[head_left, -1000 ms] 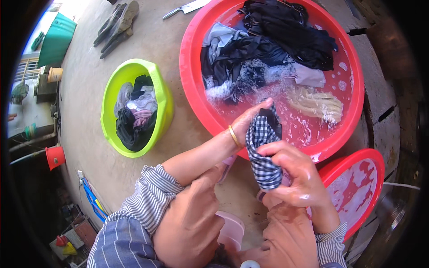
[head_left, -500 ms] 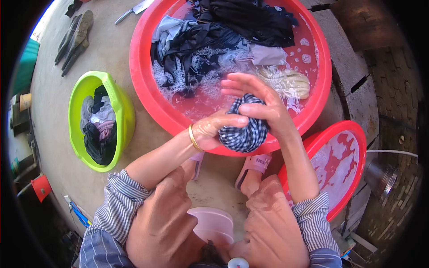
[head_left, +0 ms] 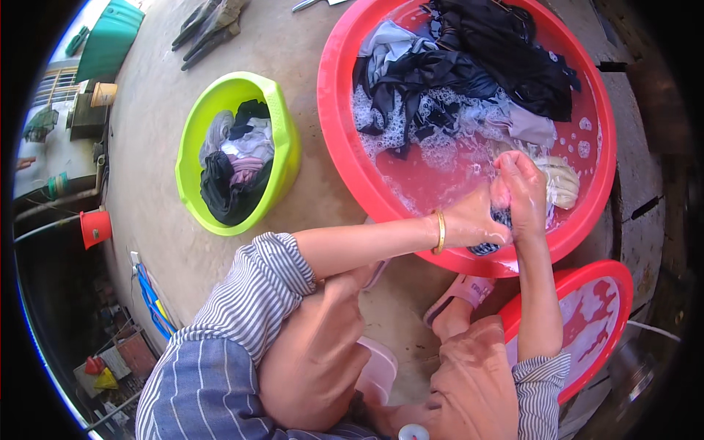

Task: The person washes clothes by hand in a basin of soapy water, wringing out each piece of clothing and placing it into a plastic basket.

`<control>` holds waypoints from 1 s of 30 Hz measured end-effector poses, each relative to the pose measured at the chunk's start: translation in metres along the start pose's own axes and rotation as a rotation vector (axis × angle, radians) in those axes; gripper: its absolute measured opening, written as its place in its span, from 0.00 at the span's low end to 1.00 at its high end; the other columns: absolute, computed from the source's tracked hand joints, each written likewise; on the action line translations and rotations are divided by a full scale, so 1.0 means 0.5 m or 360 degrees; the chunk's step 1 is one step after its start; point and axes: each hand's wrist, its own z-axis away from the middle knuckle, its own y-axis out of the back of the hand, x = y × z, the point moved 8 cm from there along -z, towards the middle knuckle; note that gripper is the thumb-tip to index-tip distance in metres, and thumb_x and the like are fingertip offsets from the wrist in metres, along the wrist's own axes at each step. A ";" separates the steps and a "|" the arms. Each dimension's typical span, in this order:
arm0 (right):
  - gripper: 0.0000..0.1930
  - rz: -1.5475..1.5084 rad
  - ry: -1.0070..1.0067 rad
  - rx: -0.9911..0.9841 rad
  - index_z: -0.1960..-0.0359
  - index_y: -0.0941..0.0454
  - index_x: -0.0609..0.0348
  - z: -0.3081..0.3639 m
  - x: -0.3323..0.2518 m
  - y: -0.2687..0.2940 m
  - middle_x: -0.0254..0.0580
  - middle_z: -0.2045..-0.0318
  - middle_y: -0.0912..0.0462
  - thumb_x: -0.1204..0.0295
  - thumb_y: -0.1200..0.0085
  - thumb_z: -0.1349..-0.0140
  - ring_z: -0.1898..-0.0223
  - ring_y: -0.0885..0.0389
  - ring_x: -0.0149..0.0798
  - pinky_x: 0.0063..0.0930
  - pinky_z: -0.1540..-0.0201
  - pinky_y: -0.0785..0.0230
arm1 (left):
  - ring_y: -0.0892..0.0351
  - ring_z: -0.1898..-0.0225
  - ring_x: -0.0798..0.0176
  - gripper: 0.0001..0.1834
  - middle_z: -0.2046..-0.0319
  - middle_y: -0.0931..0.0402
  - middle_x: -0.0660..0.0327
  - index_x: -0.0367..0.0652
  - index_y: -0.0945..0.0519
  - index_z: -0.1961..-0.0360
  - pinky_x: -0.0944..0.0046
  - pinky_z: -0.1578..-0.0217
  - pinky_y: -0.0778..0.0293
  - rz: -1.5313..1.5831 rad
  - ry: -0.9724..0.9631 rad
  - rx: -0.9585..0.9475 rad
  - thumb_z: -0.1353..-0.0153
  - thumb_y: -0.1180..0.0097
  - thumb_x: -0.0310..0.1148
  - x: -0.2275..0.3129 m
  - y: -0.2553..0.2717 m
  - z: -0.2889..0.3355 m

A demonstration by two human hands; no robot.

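Observation:
Over the near rim of a large red basin (head_left: pixel 334 125), both my hands are closed around a wet black-and-white checked cloth (head_left: pixel 501 217). My left hand (head_left: pixel 469 220), below a gold bangle, grips its near side. My right hand (head_left: pixel 526 192) is wrapped around the far part, fingers folded. Most of the cloth is hidden by the hands. Behind them, soapy water in the basin holds dark garments (head_left: pixel 506 59), a light grey cloth (head_left: pixel 396 48) and a cream bundle (head_left: pixel 563 183) just right of my right hand.
To the left stands a lime-green basin (head_left: pixel 290 139) holding several crumpled clothes. A smaller red basin (head_left: pixel 513 323) with suds is at the right by my knee. A pink stool (head_left: pixel 379 370) is beneath me. Dark footwear or gloves (head_left: pixel 213 29) and a knife (head_left: pixel 304 4) lie on the floor.
The view has swung left, so the basins appear farther right. My right hand has gone from spread fingers to a closed grip, and the checked cloth is now squeezed between both hands.

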 end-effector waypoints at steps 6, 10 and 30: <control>0.08 0.0366 0.0112 0.0253 0.69 0.25 0.61 -0.003 0.011 -0.031 0.30 0.84 0.29 0.70 0.51 0.36 0.83 0.32 0.24 0.21 0.79 0.39 | 0.26 0.61 0.59 0.40 0.64 0.29 0.53 0.34 0.38 0.50 0.61 0.62 0.29 -0.0722 0.0097 0.0366 0.65 0.34 0.37 0.004 0.071 0.034; 0.08 -0.0165 0.0314 -0.0039 0.63 0.26 0.63 -0.035 0.031 -0.044 0.35 0.72 0.24 0.71 0.48 0.37 0.70 0.27 0.24 0.20 0.66 0.34 | 0.30 0.54 0.60 0.45 0.54 0.32 0.57 0.39 0.37 0.41 0.64 0.50 0.34 -0.0682 0.0099 0.0578 0.66 0.35 0.32 0.083 0.169 0.095; 0.24 -0.0596 0.0196 0.0792 0.58 0.26 0.65 -0.042 0.093 0.177 0.38 0.69 0.21 0.89 0.50 0.63 0.72 0.22 0.31 0.25 0.68 0.27 | 0.36 0.42 0.49 0.41 0.40 0.41 0.46 0.45 0.41 0.35 0.49 0.46 0.35 0.0109 0.0651 0.0454 0.43 0.45 0.56 0.055 0.206 0.020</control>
